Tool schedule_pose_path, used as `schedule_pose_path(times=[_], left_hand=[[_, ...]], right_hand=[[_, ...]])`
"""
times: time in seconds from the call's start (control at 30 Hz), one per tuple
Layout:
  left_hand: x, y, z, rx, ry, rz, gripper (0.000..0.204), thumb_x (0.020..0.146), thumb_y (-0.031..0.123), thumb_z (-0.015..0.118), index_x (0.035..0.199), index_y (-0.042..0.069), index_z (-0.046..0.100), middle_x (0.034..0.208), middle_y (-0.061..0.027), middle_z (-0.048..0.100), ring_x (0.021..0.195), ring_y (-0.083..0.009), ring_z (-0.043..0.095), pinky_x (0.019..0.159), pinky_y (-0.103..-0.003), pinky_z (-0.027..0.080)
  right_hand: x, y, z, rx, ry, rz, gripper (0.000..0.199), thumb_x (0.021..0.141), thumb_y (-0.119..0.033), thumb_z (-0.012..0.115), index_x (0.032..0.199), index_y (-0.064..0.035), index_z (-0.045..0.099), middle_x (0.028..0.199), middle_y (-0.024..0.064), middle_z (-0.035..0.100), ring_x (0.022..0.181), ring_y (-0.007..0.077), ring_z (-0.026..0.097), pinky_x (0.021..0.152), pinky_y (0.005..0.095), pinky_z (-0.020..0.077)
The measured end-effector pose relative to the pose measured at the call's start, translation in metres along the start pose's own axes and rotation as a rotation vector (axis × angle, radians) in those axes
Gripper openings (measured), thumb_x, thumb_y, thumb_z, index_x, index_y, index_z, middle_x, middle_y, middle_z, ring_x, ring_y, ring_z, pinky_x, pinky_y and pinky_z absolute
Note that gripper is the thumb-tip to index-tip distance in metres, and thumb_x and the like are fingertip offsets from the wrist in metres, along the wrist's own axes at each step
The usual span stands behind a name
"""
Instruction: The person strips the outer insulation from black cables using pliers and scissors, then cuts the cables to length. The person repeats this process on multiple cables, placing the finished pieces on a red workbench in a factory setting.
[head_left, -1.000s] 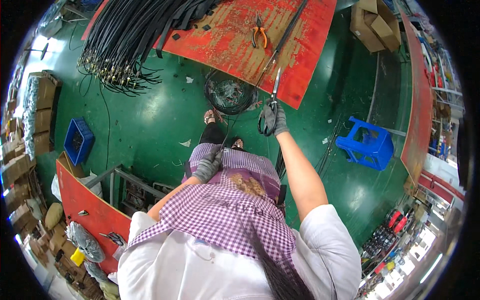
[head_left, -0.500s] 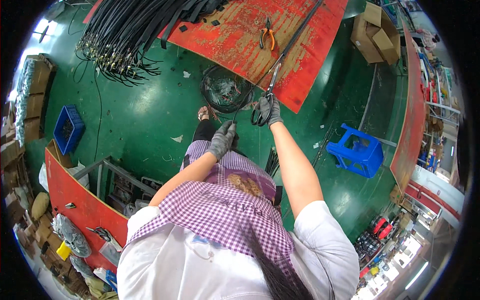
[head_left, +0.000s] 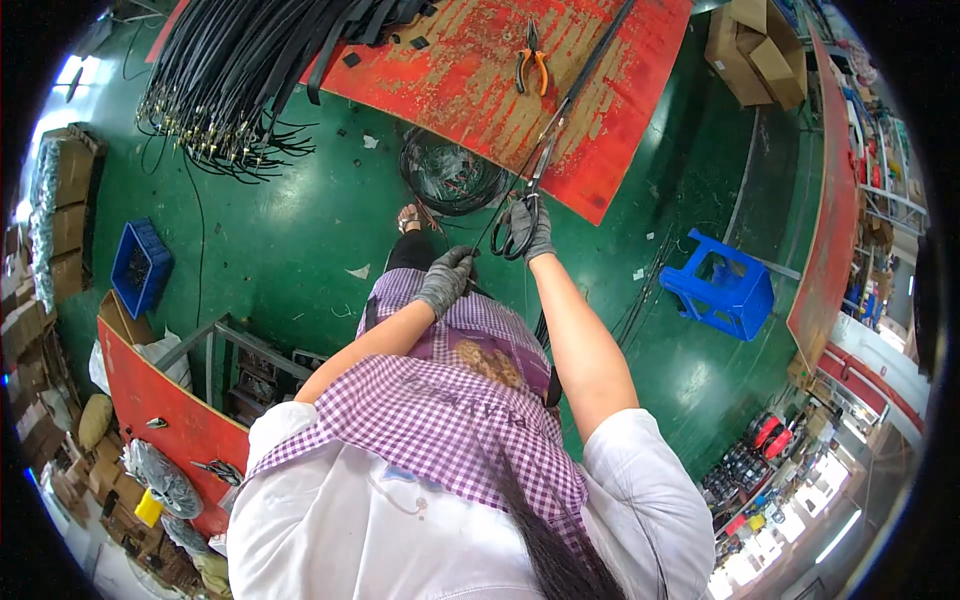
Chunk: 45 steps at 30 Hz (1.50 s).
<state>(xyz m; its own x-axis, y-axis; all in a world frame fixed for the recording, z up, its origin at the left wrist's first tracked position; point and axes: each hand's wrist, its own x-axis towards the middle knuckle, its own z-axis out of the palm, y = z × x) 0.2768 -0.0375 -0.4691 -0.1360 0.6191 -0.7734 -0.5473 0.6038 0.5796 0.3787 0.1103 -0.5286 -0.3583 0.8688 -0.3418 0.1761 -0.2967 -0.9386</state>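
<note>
Grey gloves cover both hands. My right hand (head_left: 532, 230) is closed round the black handles of a long pair of scissors (head_left: 541, 170), whose blades point away from me over the near corner of a worn red table (head_left: 590, 185). Lower and to the left, in front of the apron, my left hand (head_left: 446, 281) is closed on a thin black cable (head_left: 488, 226) that runs up toward the scissors. A long dark strip (head_left: 598, 55) lies along the tabletop in line with the blades. Whether the blades touch the cable is too small to tell.
Orange-handled pliers (head_left: 532, 62) lie on the table, left of the strip. A bundle of black cables (head_left: 225, 90) hangs over its left edge. On the green floor are a cable coil (head_left: 408, 170), a blue stool (head_left: 725, 285), a blue crate (head_left: 150, 262) and a cardboard box (head_left: 750, 60).
My right hand and the scissors have shifted slightly left and toward me. My left hand stays nearly in place, still closed on the cable. The whole view has tilted a little.
</note>
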Motion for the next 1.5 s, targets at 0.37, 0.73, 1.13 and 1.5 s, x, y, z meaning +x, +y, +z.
schedule_pose_path(times=[0.37,0.73,1.13,1.5], left_hand=[[0.022,0.016,0.009,0.217,-0.001,0.26,0.024,0.081,0.003,0.043,0.104,0.005,0.051,0.084,-0.0004,0.053,0.07,-0.0065,0.044,0.063,-0.017,0.038],[0.031,0.022,0.006,0.119,-0.011,0.061,0.023,0.082,0.016,0.046,0.104,0.009,0.051,0.068,-0.0001,0.053,0.051,-0.0077,0.046,0.046,-0.021,0.039],[0.048,0.029,0.014,0.099,0.037,0.079,0.024,0.083,0.022,0.044,0.102,0.01,0.052,0.061,-0.0032,0.054,0.045,-0.0106,0.046,0.042,-0.024,0.038],[0.027,0.034,0.03,-0.498,-0.076,-0.269,0.012,0.081,0.017,0.049,0.09,0.009,0.052,0.059,-0.0032,0.051,0.042,-0.011,0.042,0.036,-0.025,0.033]], right_hand=[[0.025,-0.024,0.004,0.774,0.15,0.293,0.016,0.083,-0.017,0.041,0.093,-0.0061,0.047,0.079,0.0038,0.049,0.069,0.0158,0.048,0.065,0.0272,0.0432],[0.043,-0.041,0.003,0.052,0.032,0.045,0.007,0.082,-0.011,0.039,0.076,-0.0106,0.043,0.063,-0.0004,0.041,0.059,0.0123,0.042,0.052,0.0258,0.0403],[0.042,-0.026,-0.002,0.014,-0.003,0.028,0.005,0.079,-0.01,0.045,0.084,-0.0081,0.044,0.068,-0.0009,0.045,0.059,0.0101,0.043,0.055,0.0232,0.0405],[0.035,-0.049,0.006,0.029,-0.016,0.094,0.008,0.078,-0.015,0.048,0.082,-0.0079,0.047,0.064,-0.0016,0.047,0.055,0.0085,0.044,0.048,0.0235,0.0381]])
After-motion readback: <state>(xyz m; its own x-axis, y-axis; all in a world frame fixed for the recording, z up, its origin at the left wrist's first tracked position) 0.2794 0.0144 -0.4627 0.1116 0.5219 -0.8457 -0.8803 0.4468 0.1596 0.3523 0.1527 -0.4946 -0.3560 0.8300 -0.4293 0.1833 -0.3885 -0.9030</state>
